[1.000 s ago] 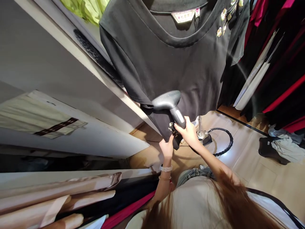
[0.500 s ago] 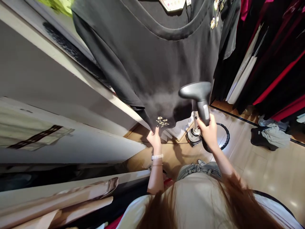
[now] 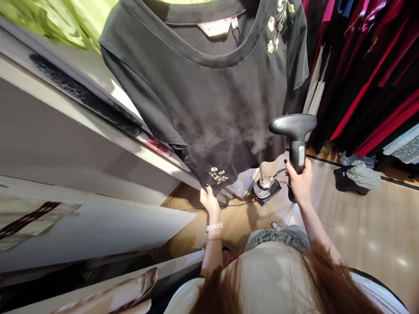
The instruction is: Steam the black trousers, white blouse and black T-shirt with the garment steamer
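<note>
A dark grey short-sleeved top point(image 3: 216, 96) hangs in front of me, with embroidered flowers at one shoulder and near the hem. My left hand point(image 3: 210, 204) pinches its lower hem just below the flower embroidery point(image 3: 218, 175). My right hand point(image 3: 300, 183) is wrapped round the handle of a black garment steamer head point(image 3: 293, 126). The steamer head is upright beside the top's right lower edge, and whitish steam drifts over the lower cloth. The steamer's base point(image 3: 266, 190) stands on the floor behind, under a metal pole.
Dark and red garments point(image 3: 363, 87) hang on the right. A black stool point(image 3: 350, 181) with pale cloth on it stands on the wooden floor point(image 3: 360, 231). White shelving point(image 3: 98, 218) runs along the left, with lime-green fabric point(image 3: 65, 22) above. A thin cable crosses the floor.
My right hand has moved the steamer head to the right, away from the middle of the top. The left hand still holds the hem. The view has shifted, showing more of the collar.
</note>
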The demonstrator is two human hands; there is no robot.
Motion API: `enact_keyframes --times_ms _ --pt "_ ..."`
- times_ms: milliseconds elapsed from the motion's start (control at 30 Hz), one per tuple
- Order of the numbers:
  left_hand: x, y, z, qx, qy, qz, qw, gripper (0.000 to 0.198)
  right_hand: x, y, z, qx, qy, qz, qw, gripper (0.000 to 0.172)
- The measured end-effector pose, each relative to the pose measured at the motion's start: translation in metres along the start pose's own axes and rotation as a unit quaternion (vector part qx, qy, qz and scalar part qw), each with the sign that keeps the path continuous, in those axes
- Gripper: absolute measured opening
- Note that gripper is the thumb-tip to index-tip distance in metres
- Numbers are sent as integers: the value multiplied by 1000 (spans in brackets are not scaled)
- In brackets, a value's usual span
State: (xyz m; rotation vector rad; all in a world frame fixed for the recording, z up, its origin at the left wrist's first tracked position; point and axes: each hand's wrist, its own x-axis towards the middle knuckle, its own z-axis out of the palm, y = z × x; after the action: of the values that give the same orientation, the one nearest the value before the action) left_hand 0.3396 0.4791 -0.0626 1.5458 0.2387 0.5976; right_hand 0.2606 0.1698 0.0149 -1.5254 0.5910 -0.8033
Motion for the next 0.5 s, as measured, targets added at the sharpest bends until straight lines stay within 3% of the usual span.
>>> enact_keyframes --times_ms 167,333,500 --pt "12 -2 -7 19 -18 -3 1000 37 -17 0 0 -11 -11 -1 1000 49" --pt "27 -13 -15 39 -76 -17 996 38 -19 1 -5 -42 16 -29 999 52" --pt "2 -24 -9 70 -58 -10 996 41 -8 -3 11 -35 -26 -39 998 54"
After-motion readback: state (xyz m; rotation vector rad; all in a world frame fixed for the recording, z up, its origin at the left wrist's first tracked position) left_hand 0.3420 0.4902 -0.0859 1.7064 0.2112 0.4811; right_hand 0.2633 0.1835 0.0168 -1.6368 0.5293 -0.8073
